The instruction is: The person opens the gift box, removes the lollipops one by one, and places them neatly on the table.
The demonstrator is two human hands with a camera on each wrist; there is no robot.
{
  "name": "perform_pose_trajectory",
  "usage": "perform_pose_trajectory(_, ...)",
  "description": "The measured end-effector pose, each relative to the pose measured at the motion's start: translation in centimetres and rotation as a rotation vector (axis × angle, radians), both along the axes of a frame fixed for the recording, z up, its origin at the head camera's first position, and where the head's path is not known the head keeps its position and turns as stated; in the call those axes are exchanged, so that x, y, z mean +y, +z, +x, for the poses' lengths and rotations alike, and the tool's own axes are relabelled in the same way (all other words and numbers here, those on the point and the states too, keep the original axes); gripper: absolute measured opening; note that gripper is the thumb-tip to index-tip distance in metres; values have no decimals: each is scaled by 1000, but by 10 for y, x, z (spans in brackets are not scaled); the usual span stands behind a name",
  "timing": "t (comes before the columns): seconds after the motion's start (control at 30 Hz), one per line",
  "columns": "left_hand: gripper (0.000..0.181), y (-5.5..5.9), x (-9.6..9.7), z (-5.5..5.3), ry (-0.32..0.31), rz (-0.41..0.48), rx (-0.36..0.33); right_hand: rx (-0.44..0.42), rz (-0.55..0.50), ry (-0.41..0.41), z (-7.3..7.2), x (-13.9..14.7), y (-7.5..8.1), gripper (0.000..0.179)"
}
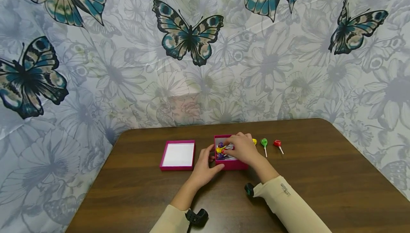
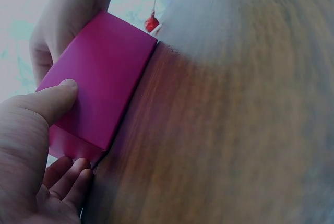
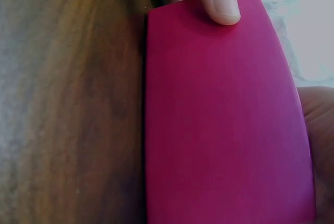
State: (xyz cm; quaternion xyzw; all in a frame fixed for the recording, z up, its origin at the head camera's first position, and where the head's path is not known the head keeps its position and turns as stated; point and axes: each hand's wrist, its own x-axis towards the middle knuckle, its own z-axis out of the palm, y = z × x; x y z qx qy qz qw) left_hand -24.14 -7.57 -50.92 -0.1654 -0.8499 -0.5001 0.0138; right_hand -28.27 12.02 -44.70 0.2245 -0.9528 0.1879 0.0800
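A pink box (image 1: 235, 165) stands on the table with several wrapped lollipops (image 1: 220, 150) inside, yellow and purple ones among them. My left hand (image 1: 203, 167) grips the box at its near left corner. Its thumb (image 2: 62, 96) presses the front wall and the other fingers lie along the left side. Over the box's right side reaches my right hand (image 1: 245, 149), thumb and index finger down among the lollipops. Its fingertips are partly hidden, and I cannot tell whether they pinch one.
Left of the box lies a pink-rimmed lid (image 1: 177, 168), its white inside facing up. To the right are a partly hidden yellow lollipop (image 1: 254, 141), a green lollipop (image 1: 264, 143) and a red lollipop (image 1: 277, 143) on the brown table (image 1: 320, 176). Behind hangs a butterfly-print cloth (image 1: 266, 83).
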Motion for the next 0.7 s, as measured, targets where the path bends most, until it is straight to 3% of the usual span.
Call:
perform_pose_trajectory(0.27,80,0,0,1,-5,8,-7,-34,118,18,-6,-6,1,27)
perform_pose_trajectory(0.7,80,1,0,1,-4,14,-12,-45,185,34,-11,-11,0,18)
